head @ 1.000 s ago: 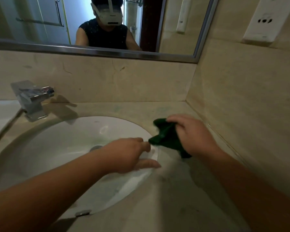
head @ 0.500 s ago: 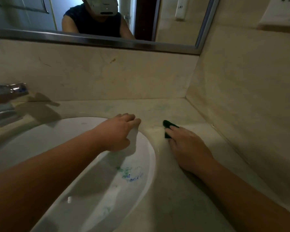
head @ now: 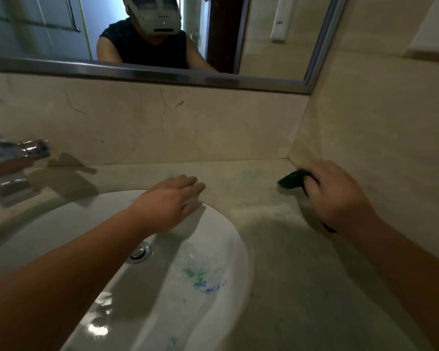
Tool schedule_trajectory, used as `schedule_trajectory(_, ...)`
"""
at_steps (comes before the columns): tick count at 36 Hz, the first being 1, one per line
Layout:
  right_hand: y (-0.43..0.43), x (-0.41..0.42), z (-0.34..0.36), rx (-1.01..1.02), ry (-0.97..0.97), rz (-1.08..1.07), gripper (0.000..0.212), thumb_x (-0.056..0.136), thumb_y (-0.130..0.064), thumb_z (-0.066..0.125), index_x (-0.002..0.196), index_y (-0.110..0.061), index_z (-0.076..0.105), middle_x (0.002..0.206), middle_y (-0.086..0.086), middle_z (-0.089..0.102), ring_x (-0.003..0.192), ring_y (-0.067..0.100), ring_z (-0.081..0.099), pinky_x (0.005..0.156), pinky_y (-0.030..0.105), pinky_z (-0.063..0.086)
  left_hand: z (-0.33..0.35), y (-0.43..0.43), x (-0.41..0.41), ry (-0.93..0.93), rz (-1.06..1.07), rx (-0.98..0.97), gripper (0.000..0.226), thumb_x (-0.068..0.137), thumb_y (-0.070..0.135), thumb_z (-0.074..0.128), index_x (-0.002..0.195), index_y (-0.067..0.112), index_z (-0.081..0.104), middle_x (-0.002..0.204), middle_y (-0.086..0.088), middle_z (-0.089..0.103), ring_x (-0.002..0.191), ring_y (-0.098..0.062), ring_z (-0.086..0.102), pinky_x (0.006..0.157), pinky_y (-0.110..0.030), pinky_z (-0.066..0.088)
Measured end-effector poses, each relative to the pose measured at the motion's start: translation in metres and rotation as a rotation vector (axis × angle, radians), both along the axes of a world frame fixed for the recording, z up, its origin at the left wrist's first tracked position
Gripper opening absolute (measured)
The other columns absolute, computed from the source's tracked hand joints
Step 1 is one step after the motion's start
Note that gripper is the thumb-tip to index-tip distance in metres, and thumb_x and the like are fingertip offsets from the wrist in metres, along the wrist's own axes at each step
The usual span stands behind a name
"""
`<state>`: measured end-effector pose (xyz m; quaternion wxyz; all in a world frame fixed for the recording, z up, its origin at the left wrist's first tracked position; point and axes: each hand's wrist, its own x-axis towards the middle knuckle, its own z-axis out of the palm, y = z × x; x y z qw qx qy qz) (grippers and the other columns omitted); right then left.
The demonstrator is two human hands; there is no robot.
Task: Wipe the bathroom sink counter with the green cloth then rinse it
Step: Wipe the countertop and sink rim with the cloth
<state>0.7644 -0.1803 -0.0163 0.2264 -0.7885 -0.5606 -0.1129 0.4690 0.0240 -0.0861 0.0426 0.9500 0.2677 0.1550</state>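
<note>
At the far left the tap (head: 15, 160) shows blurred, and beside it your left hand (head: 170, 202) lies flat, palm down, fingers straight and close together, across the far rim of the white sink (head: 241, 239), fingertips reaching onto the counter (head: 289, 274). Green and blue smears mark the inside of the sink's right wall, with fainter green traces on the counter behind it. At the far right corner, by the side wall (head: 378, 148), your right hand (head: 337, 196) presses the green cloth (head: 292, 179) onto the counter, fingers curled over it and clamping it.
</note>
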Motion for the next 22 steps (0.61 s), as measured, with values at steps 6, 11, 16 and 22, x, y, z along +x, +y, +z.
schedule_trajectory(6, 0.010, 0.028, -0.065, -0.363, -0.159, -0.048, 0.038, 0.095, -0.013, 0.038, 0.101, 0.005, 0.072, 0.124, 0.032, 0.067, 0.109, 0.051, 0.066, 0.092, 0.059, 0.051, -0.005, -0.003, 0.012, -0.162, 0.076, 0.024, 0.044, 0.107, 0.052, 0.048, 0.138, 0.029, 0.070, 0.144, 0.003, 0.067, 0.135, -0.021, 0.060, 0.108, -0.034, 0.047)
schedule_trajectory(11, 0.033, 0.011, -0.059, -0.273, -0.114, -0.027, 0.043, 0.107, -0.024, 0.041, 0.144, -0.008, 0.058, 0.150, 0.015, 0.055, 0.138, 0.037, 0.051, 0.115, 0.050, 0.041, -0.013, -0.002, 0.018, -0.193, 0.095, 0.089, 0.043, 0.102, 0.053, 0.049, 0.119, 0.025, 0.078, 0.118, 0.002, 0.076, 0.105, -0.027, 0.072, 0.085, -0.038, 0.061)
schedule_trajectory(16, 0.054, -0.033, -0.059, -0.229, -0.033, 0.187, 0.042, 0.106, -0.022, 0.047, 0.146, -0.027, 0.057, 0.158, -0.003, 0.049, 0.145, 0.023, 0.043, 0.122, 0.038, 0.025, -0.013, -0.001, 0.017, -0.185, 0.079, 0.110, 0.040, 0.103, 0.050, 0.051, 0.119, 0.024, 0.077, 0.117, 0.003, 0.075, 0.104, -0.026, 0.073, 0.081, -0.037, 0.061)
schedule_trajectory(22, 0.061, -0.091, -0.042, -0.219, 0.145, 0.523, 0.043, 0.087, -0.012, 0.048, 0.114, -0.023, 0.080, 0.122, -0.003, 0.076, 0.111, 0.014, 0.063, 0.099, 0.027, 0.045, -0.011, 0.004, 0.010, -0.116, 0.061, 0.079, 0.052, 0.104, 0.054, 0.038, 0.138, 0.029, 0.068, 0.140, 0.003, 0.068, 0.121, -0.025, 0.068, 0.094, -0.041, 0.059)
